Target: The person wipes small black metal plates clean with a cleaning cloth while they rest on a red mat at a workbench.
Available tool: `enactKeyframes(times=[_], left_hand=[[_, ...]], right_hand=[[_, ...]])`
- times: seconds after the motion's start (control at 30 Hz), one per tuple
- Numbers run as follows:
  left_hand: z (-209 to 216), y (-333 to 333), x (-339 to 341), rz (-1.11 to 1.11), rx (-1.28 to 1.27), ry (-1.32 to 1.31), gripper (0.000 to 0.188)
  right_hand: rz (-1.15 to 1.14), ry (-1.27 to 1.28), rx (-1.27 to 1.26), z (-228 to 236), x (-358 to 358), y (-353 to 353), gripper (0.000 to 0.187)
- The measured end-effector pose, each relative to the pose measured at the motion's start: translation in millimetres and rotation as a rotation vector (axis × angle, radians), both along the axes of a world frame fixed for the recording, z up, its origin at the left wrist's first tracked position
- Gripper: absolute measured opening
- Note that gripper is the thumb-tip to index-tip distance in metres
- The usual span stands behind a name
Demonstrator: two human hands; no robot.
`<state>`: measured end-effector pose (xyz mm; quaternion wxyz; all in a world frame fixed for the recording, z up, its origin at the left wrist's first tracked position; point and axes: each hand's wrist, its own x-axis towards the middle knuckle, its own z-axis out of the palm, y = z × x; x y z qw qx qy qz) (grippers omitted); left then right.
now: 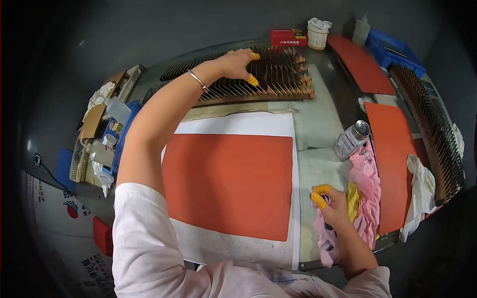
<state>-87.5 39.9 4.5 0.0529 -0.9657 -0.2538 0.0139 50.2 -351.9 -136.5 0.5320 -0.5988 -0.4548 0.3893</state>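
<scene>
My left hand [236, 63] reaches over a long wooden rack [258, 96] holding a row of thin upright pieces. Yellow finger covers sit on its thumb and a finger, which are spread apart above the rack. I see nothing held between them. At the right, my right hand [334, 202], also with yellow finger covers, is curled with thumb and finger together. Whatever it may hold is too small to make out. Beside it lie crumpled pink cloths [365, 174] and a yellow cloth [353, 198]. An orange-red sheet [228, 184] lies on white paper [238, 121] before me.
A metal can [353, 140] stands by the pink cloths. Farther right are orange sheets [390, 144], a white cloth [420, 186] and a second rack [430, 134]. A red box [288, 37] and a tub [317, 35] stand at the back. Bottles [102, 153] and a blue tray [126, 134] are left.
</scene>
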Motion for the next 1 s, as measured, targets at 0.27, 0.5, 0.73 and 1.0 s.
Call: enactKeyframes(times=[0.27, 0.5, 0.73, 1.0], left_hand=[[-14, -7, 44, 0.129, 0.027, 0.437, 0.079], [2, -3, 31, 0.167, -0.043, 0.327, 0.071], [-8, 9, -7, 0.232, -0.443, -0.320, 0.037], [-10, -12, 12, 0.216, 0.008, 0.183, 0.067]], right_hand=[[-0.041, 0.099, 0.009, -5, -1, -2, 0.011], [-0.029, 0.009, 0.025, -3, 2, -3, 0.011], [-0.026, -0.003, 0.020, 2, -1, 1, 0.011], [-0.040, -0.032, 0.064, -4, 1, -2, 0.006]])
